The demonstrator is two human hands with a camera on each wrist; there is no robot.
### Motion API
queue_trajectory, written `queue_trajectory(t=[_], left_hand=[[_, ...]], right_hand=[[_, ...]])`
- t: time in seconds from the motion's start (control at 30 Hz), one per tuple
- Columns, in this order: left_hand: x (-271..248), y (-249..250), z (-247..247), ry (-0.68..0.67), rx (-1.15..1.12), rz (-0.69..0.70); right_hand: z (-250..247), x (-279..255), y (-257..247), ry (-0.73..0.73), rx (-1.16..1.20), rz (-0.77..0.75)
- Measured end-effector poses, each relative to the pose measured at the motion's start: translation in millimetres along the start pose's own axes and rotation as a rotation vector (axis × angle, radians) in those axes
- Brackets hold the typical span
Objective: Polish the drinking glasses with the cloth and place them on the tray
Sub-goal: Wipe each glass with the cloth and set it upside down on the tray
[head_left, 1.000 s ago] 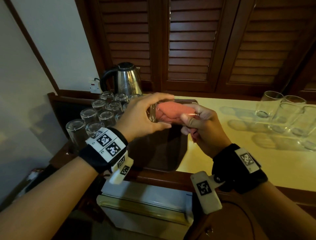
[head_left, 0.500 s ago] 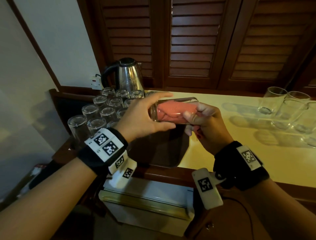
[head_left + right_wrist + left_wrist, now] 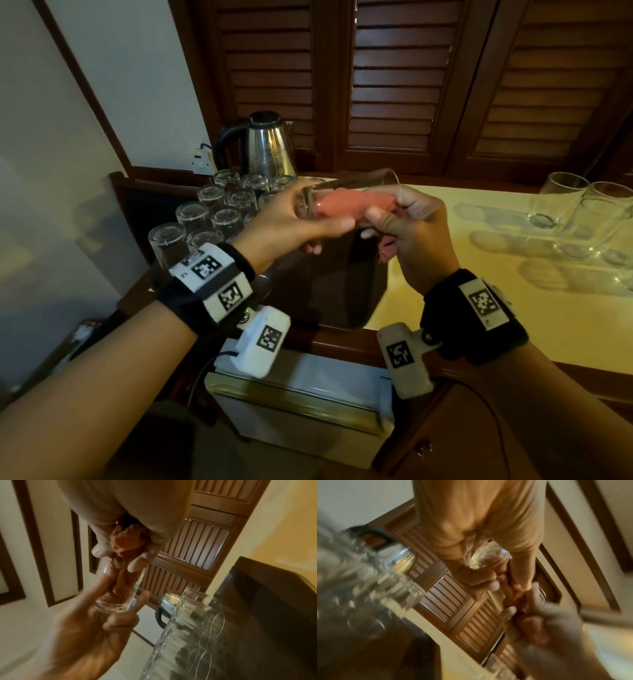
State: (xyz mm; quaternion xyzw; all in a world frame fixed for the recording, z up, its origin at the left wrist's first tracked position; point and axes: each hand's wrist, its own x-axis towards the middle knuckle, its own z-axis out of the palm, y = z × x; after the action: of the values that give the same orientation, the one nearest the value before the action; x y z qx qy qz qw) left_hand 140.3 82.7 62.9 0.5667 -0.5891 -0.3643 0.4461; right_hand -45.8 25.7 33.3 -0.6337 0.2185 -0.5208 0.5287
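The bench [image 3: 513,308] carried a dark tray [image 3: 342,291] at its left end. Above the tray, the left hand [image 3: 291,226] gripped the base of a horizontal glass [image 3: 349,186], fingers curled around it. The right hand [image 3: 411,236] held the pink cloth [image 3: 342,207], fingers pinching it, stuffed inside the glass.

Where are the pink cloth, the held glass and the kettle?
pink cloth [image 3: 346,206], head view, the wad inside the glass.
held glass [image 3: 383,180], head view, upper wall near the mouth.
kettle [image 3: 270,150], head view, steel body.
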Motion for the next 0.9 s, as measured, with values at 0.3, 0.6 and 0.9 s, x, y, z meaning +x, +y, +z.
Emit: queue_trajectory(t=[0.3, 0.6, 0.9], left_hand=[[-4.1, -2.7, -16.9, 0.118, 0.327, 0.32], [-10.1, 6.7, -17.9, 0.098, 0.12, 0.153], [-4.3, 4.3, -16.2, 0.129, 0.298, 0.05]], right_hand=[[13.4, -1.4, 2.3, -0.065, 0.189, 0.172], [22.3, 0.8, 2.8, -0.084, 0.096, 0.054], [23.6, -1.7, 4.6, 0.069, 0.198, 0.223]])
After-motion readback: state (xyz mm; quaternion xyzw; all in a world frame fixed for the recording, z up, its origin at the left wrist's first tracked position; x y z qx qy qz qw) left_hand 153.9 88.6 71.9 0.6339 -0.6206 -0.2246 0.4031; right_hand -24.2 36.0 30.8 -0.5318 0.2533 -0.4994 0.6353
